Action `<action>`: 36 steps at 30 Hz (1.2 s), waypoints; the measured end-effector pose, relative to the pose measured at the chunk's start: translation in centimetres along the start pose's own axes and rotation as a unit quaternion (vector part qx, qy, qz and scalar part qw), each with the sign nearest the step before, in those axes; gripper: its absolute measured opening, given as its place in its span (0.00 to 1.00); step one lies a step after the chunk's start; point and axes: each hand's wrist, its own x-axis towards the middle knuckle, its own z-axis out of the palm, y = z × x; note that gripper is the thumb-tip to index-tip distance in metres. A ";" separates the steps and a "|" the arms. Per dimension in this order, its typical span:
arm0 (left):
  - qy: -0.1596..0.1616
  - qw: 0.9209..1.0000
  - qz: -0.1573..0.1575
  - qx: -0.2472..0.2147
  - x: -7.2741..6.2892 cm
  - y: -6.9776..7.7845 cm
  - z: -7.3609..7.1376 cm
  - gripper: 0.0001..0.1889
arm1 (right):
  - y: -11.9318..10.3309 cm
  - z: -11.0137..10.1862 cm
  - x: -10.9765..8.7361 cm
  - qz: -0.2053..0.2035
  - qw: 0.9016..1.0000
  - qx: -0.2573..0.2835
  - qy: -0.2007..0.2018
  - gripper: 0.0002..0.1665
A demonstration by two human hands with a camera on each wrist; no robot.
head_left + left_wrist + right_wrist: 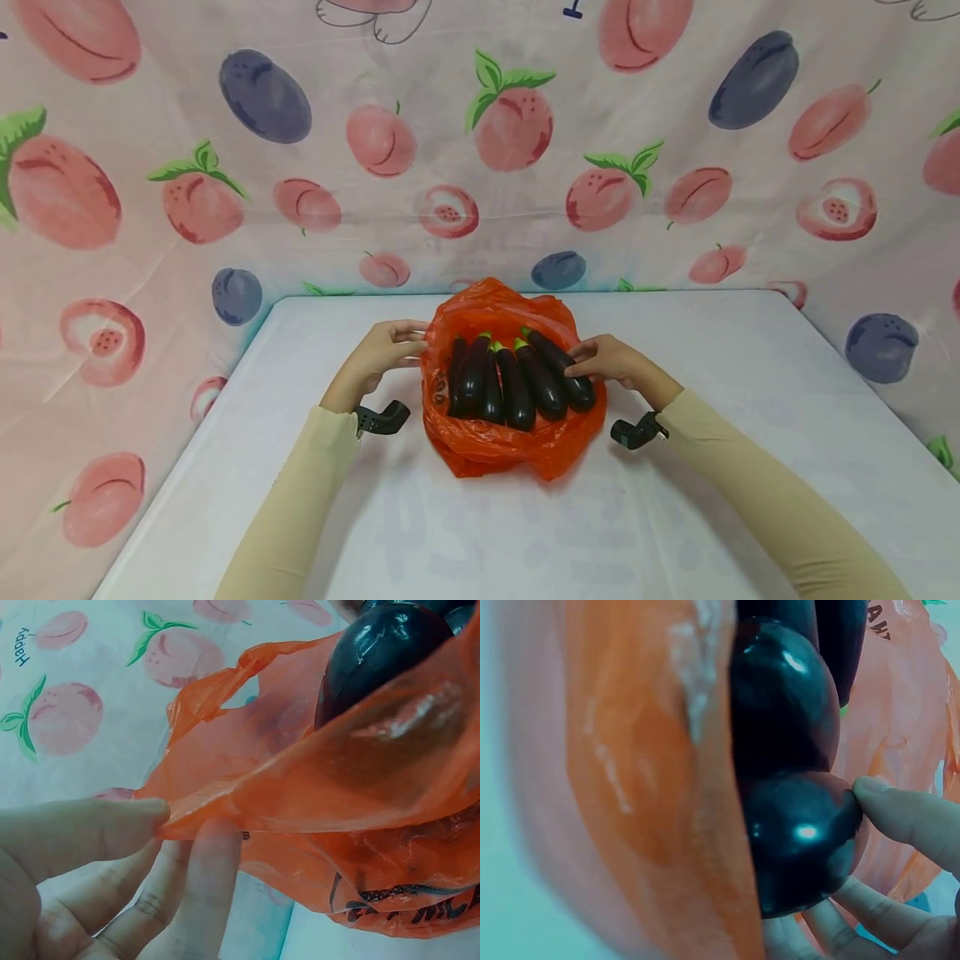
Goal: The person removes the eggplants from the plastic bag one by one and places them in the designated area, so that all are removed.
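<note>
An orange plastic bag [480, 450] sits on the white table with its mouth spread wide. Several dark purple eggplants [516, 392] lie side by side inside it, green stem ends pointing to the far side. My left hand [381, 354] pinches the bag's left rim between thumb and fingers, as the left wrist view shows. On the other side, my right hand [617, 364] holds the rightmost eggplant [802, 840], thumb on one side and fingers curled round the other. That eggplant still lies among the others, and bag plastic hides part of it in the right wrist view.
The white table [750, 358] extends on both sides of the bag and in front of it. A fruit-printed cloth [450, 142] hangs behind the table and along its sides. Each wrist carries a small black camera mount [384, 418].
</note>
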 end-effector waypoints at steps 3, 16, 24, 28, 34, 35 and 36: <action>0.006 1.000 0.001 -0.002 0.1 0.0 0.1 0.21 | 0.0 -0.1 -0.1 -0.002 1.000 0.005 -0.001 0.32; 0.017 0.999 -0.001 -0.029 0.3 0.0 0.5 0.20 | 0.5 -0.7 -0.7 -0.035 0.999 0.038 -0.008 0.33; 0.015 0.999 -0.004 -0.034 0.2 0.1 0.4 0.21 | 0.8 -1.3 -1.0 -0.082 0.995 0.062 -0.016 0.33; 0.013 0.999 -0.009 -0.039 0.2 0.2 0.3 0.21 | 1.0 -1.6 -1.0 -0.109 0.991 0.080 -0.021 0.33; 0.012 0.999 -0.012 -0.045 0.3 0.2 0.2 0.21 | 0.8 -1.8 -1.2 -0.134 0.986 0.096 -0.023 0.35; 0.012 0.999 -0.012 -0.046 0.3 0.2 0.2 0.21 | 0.7 -1.9 -1.3 -0.138 0.985 0.098 -0.021 0.35; 0.012 0.999 -0.013 -0.046 0.3 0.2 0.2 0.21 | 0.6 -1.9 -1.4 -0.141 0.985 0.100 -0.020 0.35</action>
